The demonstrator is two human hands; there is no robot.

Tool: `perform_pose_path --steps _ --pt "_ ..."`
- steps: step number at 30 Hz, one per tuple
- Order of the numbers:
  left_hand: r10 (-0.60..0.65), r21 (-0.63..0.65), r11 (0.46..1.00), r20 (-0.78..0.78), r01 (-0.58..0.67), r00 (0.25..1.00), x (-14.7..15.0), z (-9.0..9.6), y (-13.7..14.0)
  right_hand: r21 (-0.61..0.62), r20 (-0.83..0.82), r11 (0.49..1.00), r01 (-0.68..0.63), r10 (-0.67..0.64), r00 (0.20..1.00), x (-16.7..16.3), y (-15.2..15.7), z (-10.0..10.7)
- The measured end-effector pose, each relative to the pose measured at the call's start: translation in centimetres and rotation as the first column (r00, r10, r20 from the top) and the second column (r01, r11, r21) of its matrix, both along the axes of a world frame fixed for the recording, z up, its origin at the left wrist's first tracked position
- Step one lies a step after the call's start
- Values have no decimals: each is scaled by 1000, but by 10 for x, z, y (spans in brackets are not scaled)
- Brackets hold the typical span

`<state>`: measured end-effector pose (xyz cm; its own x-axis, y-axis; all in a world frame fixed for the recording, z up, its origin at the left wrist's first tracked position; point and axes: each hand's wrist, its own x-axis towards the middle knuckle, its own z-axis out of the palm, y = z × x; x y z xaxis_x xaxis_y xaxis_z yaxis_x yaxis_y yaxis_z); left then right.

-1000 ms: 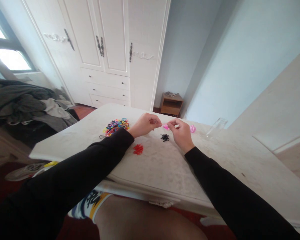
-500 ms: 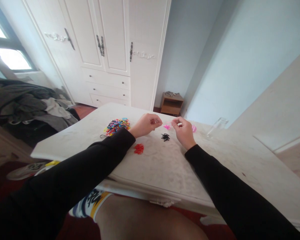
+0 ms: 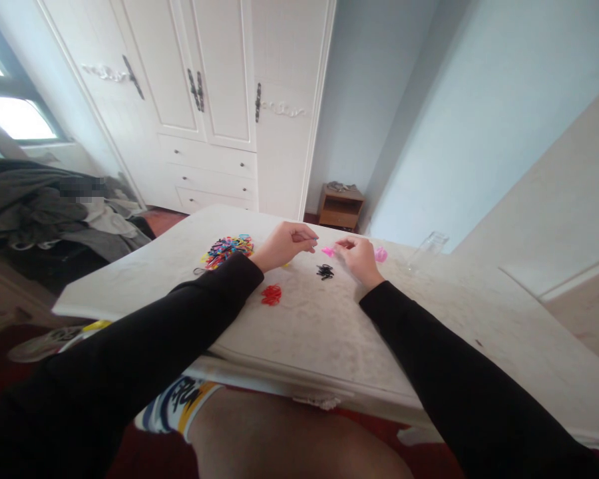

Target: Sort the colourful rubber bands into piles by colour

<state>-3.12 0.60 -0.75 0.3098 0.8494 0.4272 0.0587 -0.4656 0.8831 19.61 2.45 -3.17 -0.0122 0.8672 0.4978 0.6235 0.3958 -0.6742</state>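
My left hand [image 3: 288,246] is over the far part of the table, thumb and fingers pinched together; a tiny bluish spot shows at the tips, too small to name. My right hand [image 3: 358,258] is closed in a pinch beside a small pink pile of elastic bands [image 3: 328,252]; what its fingers hold is hidden. Nearer me lie a small heap of black elastic bands [image 3: 324,271] and a heap of red elastic bands [image 3: 271,295]. Left of my left wrist is a large mixed-colour pile of elastic bands [image 3: 228,250]. A yellow bit [image 3: 286,265] peeks out below that wrist.
A pink bundle [image 3: 381,254] sits behind my right hand. Farther right, a clear glass container [image 3: 429,251] lies on the white table [image 3: 319,339]. A white wardrobe [image 3: 219,80] and a small wooden cabinet [image 3: 341,207] stand beyond; dark clothes [image 3: 44,206] are heaped at left.
The view has shifted slightly. My right hand has come a little closer to the pink pile, and more of the pink bundle behind it shows. My left hand stays nearly in place.
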Motion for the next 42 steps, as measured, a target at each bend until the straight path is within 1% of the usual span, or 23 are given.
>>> perform_pose_path --steps 3,5,6,8,11,15,21,30,36,42 --pt "5 -26 1000 3 -5 1000 0 2 -2 -26 -1 999 -21 21 1000 1 0 0" --pt "7 -48 999 6 -6 1000 1 3 -4 -1 -17 1000 -26 26 1000 0 -5 3" --pt "6 -59 998 11 -5 1000 1 4 -4 22 -23 999 -42 42 999 -1 -9 5" --pt "-1 -78 997 23 2 1000 2 5 -5 85 -14 989 -117 119 993 -5 -18 10" --pt "-5 -102 995 36 8 999 2 5 -6 181 42 952 -247 243 969 -13 -30 15" --pt "-22 -121 992 39 26 999 3 6 -8 263 76 914 -308 299 951 -21 -37 17" --pt "-96 -134 986 40 100 995 3 6 -9 279 90 907 -315 302 949 -23 -38 18" --pt "-27 -72 997 -14 26 1000 3 11 -12 277 69 920 -277 268 961 -21 -38 18" --pt "-22 -49 999 -47 20 999 1 9 -9 270 58 926 -263 257 965 -20 -39 18" --pt "30 23 999 -115 -28 993 2 7 -7 220 94 939 -263 248 964 -23 -42 20"
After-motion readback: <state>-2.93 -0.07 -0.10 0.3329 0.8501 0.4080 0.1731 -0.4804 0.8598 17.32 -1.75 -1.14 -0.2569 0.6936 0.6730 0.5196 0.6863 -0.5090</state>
